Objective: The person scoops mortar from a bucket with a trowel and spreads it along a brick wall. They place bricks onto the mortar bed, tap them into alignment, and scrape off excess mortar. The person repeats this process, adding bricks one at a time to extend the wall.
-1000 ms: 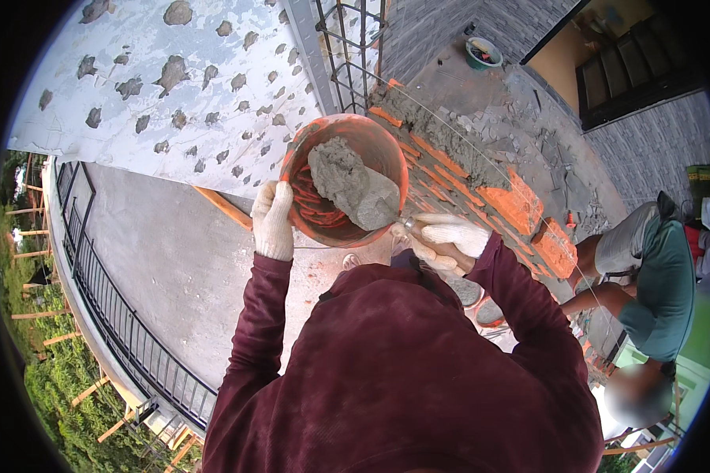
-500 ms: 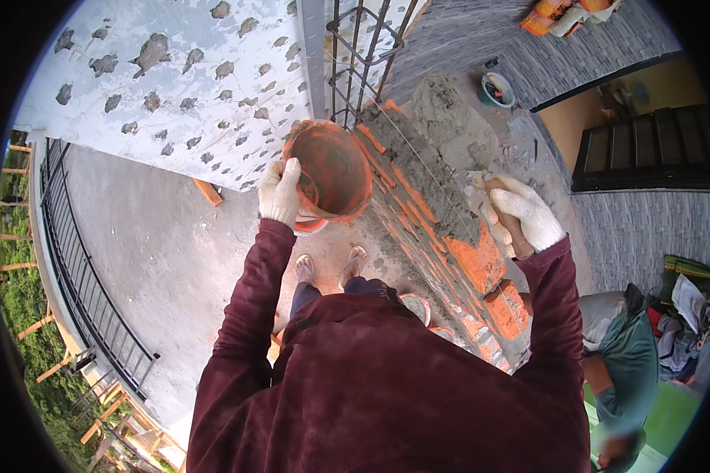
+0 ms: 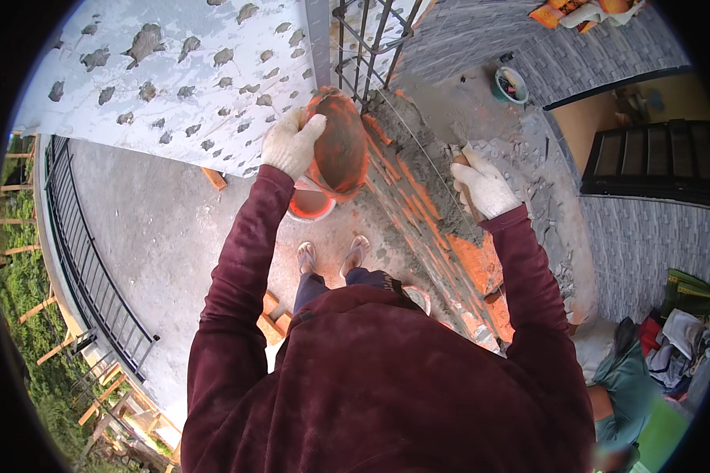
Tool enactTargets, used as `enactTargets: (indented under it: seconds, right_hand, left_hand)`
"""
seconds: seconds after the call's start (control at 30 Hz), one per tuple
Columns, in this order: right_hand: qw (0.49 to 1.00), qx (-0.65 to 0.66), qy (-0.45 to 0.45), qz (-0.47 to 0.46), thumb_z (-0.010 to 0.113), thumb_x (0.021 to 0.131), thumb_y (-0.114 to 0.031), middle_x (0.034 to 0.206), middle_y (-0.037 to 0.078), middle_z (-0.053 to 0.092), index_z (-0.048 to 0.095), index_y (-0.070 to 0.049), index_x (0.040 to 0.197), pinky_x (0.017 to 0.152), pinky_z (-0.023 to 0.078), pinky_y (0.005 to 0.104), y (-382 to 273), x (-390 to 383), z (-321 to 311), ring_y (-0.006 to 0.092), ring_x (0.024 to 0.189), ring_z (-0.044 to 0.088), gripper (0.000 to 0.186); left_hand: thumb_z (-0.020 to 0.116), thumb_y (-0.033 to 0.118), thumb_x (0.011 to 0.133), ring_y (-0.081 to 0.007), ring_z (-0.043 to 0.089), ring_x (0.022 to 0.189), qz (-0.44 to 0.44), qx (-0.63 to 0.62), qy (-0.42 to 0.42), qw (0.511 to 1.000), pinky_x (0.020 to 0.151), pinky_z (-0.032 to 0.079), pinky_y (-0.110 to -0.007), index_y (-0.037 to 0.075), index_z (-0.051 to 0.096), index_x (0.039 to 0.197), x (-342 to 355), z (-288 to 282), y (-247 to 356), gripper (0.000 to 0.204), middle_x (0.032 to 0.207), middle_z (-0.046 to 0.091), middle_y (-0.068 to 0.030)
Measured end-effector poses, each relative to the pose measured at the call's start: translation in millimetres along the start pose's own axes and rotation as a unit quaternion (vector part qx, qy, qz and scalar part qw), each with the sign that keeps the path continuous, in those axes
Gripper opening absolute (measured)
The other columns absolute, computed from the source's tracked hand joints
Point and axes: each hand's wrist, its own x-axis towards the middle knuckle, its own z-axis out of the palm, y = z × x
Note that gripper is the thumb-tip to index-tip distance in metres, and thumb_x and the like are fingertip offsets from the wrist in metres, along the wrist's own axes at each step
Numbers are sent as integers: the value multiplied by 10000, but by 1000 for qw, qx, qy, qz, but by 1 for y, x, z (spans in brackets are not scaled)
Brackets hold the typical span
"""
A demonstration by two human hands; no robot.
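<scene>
The bucket (image 3: 343,150) hangs just right of the left hand (image 3: 289,148), tilted, with its mouth turned partly toward the viewer. The left fingers are clamped on its rim, the thumb lying over the edge and the rest tucked behind the wall, mostly out of sight. No heap shows inside, only grey smears, so it should feel fairly light; the wall looks thin and likely to flex a little, tough rather than fragile. Wet residue could make it slick, though the knit glove ought to help. The rim is the best hold, thumb and fingers pinching opposite faces; a one-sided grip will let it swing.

The right fingers are curled round the trowel (image 3: 460,161), of which little but the brown handle can be made out; I cannot tell how the blade lies. It should be stiff and light, best held by that handle. Mortar (image 3: 426,162), soft and heavy by its look, lies just left of these fingers, with the string (image 3: 409,130) running above it.

Both arms reach forward from the body, well apart: the left nearly straight, its hand higher in view, the right bent at the elbow, wrist angled inward toward the wall (image 3: 402,217)
</scene>
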Motion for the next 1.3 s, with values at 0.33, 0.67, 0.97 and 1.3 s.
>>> enactTargets:
  seconds: [0.33, 0.67, 0.97, 1.3]
  right_hand:
    - [985, -50, -160, 33, 519, 1054, -425, 717, 12, 569, 575, -48, 1313, 386, 404, 275, 24, 3, -39, 103, 456, 489, 460]
    - [966, 87, -180, 164, 523, 1060, -466, 735, 12, 603, 606, -96, 1238, 387, 412, 282, -14, 26, -33, 105, 498, 535, 419]
    - [975, 8, -172, 143, 515, 1074, -425, 751, 0, 593, 628, -60, 1198, 432, 436, 275, 24, -26, -58, 89, 525, 534, 401]
    - [843, 366, -361, 158, 325, 1116, -369, 806, 89, 634, 520, 68, 1326, 348, 413, 305, 4, 105, -112, 167, 499, 573, 523]
  left_hand:
    - [677, 395, 932, -115, 526, 718, -27, -94, -10, 995, 670, 466, -315, 19, 611, 850, -16, 0, -19, 391, 749, 568, -18]
    - [689, 368, 945, -99, 505, 721, -34, -153, -13, 988, 668, 455, -299, 21, 633, 871, -14, 8, -23, 360, 751, 559, 6]
    - [691, 353, 954, -92, 504, 706, -62, -148, -7, 987, 654, 446, -289, 26, 617, 863, -28, 6, -29, 347, 751, 567, 6]
    - [668, 276, 1011, -54, 497, 662, -110, -212, -37, 970, 592, 407, -239, 72, 616, 895, -71, -14, -71, 240, 769, 550, 46]
